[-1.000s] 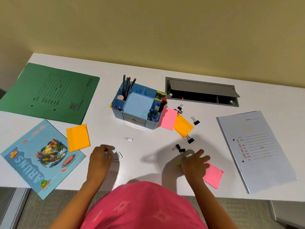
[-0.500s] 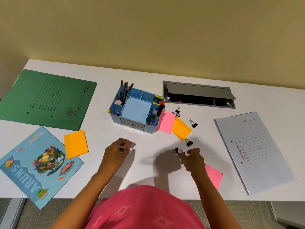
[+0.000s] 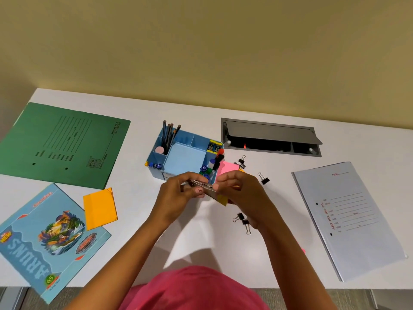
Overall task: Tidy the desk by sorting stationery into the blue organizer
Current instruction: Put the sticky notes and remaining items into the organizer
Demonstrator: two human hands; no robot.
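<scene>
The blue organizer (image 3: 156, 156) stands mid-desk with pencils, markers and an eraser in its compartments. Just in front of it my left hand (image 3: 176, 195) and my right hand (image 3: 243, 193) meet above the desk. Between them is a small flat grey box with a yellow end (image 3: 211, 192), and both hands touch it. Thin silver paper clips (image 3: 197, 182) show at my left fingertips. Black binder clips lie loose: two (image 3: 242, 219) near my right wrist, one (image 3: 263, 179) to the right, one (image 3: 241, 159) by the organizer. A pink sticky pad (image 3: 226, 167) leans at the organizer's right side.
An orange sticky pad (image 3: 99, 208) lies left of my hands. A green folder (image 3: 62, 144) and a blue notebook (image 3: 44, 238) cover the left of the desk, a grey file (image 3: 350, 215) the right. An open cable hatch (image 3: 268, 137) sits behind the organizer.
Both hands have lifted off the desk and come together in front of the organizer. The loose paper clips are gone from the desk, and the small box is now between my hands.
</scene>
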